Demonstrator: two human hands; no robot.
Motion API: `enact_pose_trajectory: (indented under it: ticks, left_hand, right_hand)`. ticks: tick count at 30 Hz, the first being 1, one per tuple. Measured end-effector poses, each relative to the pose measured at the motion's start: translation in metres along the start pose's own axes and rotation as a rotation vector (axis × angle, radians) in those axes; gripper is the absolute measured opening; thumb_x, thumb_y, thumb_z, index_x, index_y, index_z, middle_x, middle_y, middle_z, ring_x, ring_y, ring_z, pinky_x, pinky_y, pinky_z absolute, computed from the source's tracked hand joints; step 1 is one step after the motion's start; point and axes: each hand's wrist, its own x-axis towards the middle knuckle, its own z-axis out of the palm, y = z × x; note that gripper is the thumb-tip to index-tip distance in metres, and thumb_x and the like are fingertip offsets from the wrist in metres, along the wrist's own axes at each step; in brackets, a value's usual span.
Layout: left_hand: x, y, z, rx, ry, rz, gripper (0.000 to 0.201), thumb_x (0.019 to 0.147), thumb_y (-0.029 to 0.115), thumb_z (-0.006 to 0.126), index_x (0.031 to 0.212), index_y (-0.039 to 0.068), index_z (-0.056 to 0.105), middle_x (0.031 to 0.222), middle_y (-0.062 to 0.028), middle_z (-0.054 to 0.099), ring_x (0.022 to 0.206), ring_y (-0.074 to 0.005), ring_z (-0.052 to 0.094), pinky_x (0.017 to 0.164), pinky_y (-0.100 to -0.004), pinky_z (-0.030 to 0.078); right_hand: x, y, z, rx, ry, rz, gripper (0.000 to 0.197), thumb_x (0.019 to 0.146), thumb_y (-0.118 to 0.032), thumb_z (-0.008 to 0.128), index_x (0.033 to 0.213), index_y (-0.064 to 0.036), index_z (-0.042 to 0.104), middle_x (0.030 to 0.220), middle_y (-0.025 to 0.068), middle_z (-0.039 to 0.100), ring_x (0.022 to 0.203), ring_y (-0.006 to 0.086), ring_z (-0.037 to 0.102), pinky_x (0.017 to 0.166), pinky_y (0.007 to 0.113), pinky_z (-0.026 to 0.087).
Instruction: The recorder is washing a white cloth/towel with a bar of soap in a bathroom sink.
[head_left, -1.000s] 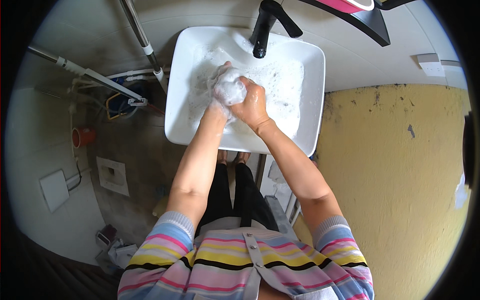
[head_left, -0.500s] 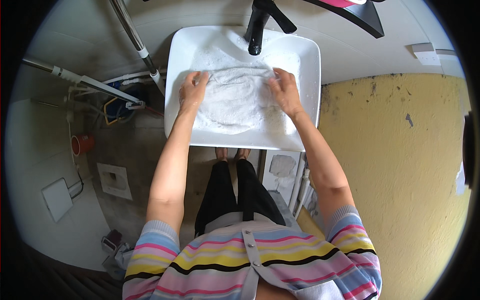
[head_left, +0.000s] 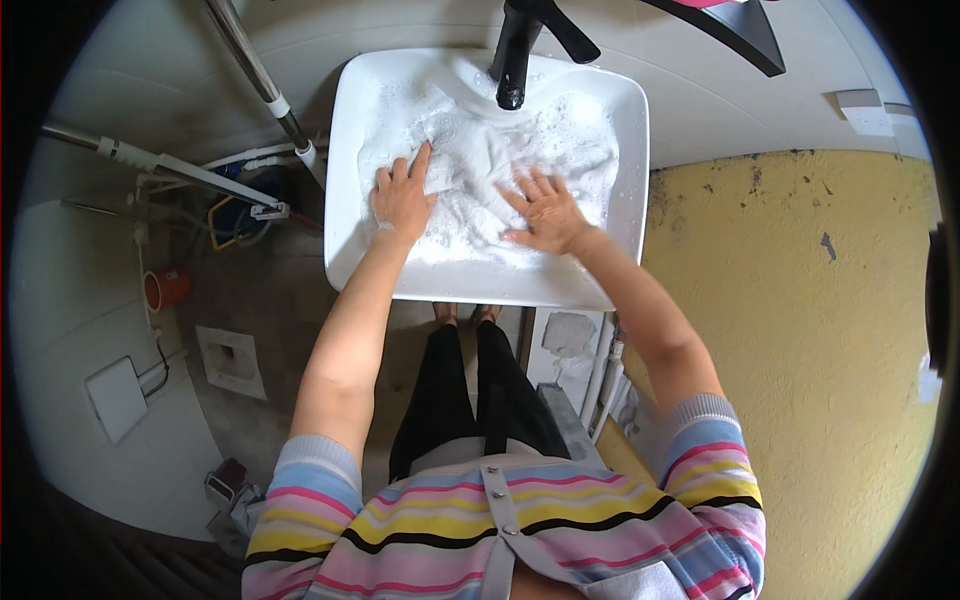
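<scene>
A white cloth like a towel (head_left: 475,165) lies crumpled in sudsy water inside the white rectangular basin (head_left: 345,255). Foam covers much of it, so its edges are hard to make out. On the cloth's left side my left hand (head_left: 404,200) rests with fingers apart, pointing toward the far wall. My right hand (head_left: 548,212) lies palm down over the cloth's right part, fingers spread and slightly blurred. Neither hand grips anything. Above the basin's far side stands the black faucet (head_left: 514,60); no water is seen running from it.
Two metal poles (head_left: 245,50) lean at the left of the basin. A reddish bucket (head_left: 167,288) stands farther left by the wall. A black shelf (head_left: 735,35) juts out at the upper right. To the right is a worn yellow surface (head_left: 790,330).
Both hands have come nearer to me and spread on the cloth. The cloth, spread fairly flat before, is now bunched up and foamier.
</scene>
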Motion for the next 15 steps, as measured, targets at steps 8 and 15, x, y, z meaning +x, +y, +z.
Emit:
enact_pose_trajectory:
  ticks: [8,15]
  left_hand:
    - [-0.023,0.004,0.045,-0.658,0.430,-0.433,0.078,0.084,0.040,0.069,0.146,0.010,0.032,0.141,-0.0169,0.038,0.129,-0.0370,0.039,0.105,-0.0445,0.038]
    - [0.002,0.018,0.016,-2.367,-0.072,-0.513,0.082,0.087,0.069,0.048,0.138,0.005,0.042,0.142,-0.0163,0.041,0.124,-0.0306,0.049,0.101,-0.0463,0.043]
  right_hand:
    - [0.047,-0.033,0.044,0.841,0.702,0.730,0.055,0.078,-0.007,0.070,0.130,-0.0096,0.050,0.116,0.0221,0.060,0.109,0.0358,0.058,0.095,0.044,0.047]
    - [0.045,-0.102,-0.112,2.372,0.204,0.489,0.050,0.087,-0.013,0.070,0.131,-0.0015,0.047,0.112,0.0134,0.062,0.103,0.0217,0.061,0.089,0.035,0.052]
